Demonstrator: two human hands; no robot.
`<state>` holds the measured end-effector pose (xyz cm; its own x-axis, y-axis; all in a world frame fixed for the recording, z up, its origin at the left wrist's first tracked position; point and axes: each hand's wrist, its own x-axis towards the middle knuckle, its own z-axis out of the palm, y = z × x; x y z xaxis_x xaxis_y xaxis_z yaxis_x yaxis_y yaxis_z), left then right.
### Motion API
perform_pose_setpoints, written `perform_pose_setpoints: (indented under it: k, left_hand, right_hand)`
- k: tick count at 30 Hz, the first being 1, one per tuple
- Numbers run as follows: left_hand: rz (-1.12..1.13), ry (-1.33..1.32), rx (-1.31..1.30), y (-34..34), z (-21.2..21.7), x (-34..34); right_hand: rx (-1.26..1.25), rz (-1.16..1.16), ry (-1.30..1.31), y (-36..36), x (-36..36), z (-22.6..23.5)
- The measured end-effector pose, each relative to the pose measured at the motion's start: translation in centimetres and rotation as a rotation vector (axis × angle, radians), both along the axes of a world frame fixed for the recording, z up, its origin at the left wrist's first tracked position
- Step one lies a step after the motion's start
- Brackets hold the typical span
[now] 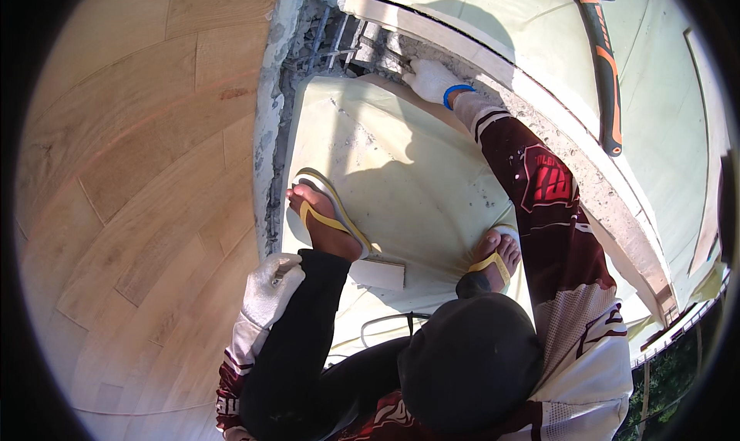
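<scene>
My right hand, in a white knit glove with a blue cuff, reaches into the broken concrete gap at the top. Its fingers are curled at the end of a dark grey bar-like piece; whether they grip it is hard to see. Thin metal rebar crosses the gap just left of it. Beside my left shin, my gloved left hand touches the black trouser leg, its fingers bent inward. What it holds, if anything, is hidden.
A hammer with a black and orange handle lies on the pale sheeting at upper right. A raised concrete edge curves down the right side. Wood-look floor planks cover the left. A small pale block lies between my sandalled feet.
</scene>
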<state>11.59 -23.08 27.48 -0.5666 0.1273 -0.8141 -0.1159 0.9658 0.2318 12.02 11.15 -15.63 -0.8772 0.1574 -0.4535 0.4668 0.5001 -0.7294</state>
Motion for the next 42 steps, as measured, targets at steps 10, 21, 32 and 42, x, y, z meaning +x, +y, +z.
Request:
perform_pose_setpoints:
  k: [10,21,32,42]
  left_hand:
    - [-0.041,0.038,-0.029,-1.2,0.0,-0.4]
    - [-0.066,0.014,-0.041,-0.1,0.3,-0.1]
    - [-0.107,-0.043,-0.022,2.4,0.2,0.0]
    - [-0.112,0.008,0.03,2.8,0.9,-0.4]
  right_hand:
    - [-0.007,0.216,-0.137,3.3,3.8,4.2]
    - [0.165,0.223,0.075,-1.9,-4.2,3.0]
    - [0.195,0.15,-0.067,3.4,8.8,1.4]
    - [0.212,-0.027,-0.109,0.7,9.4,2.1]
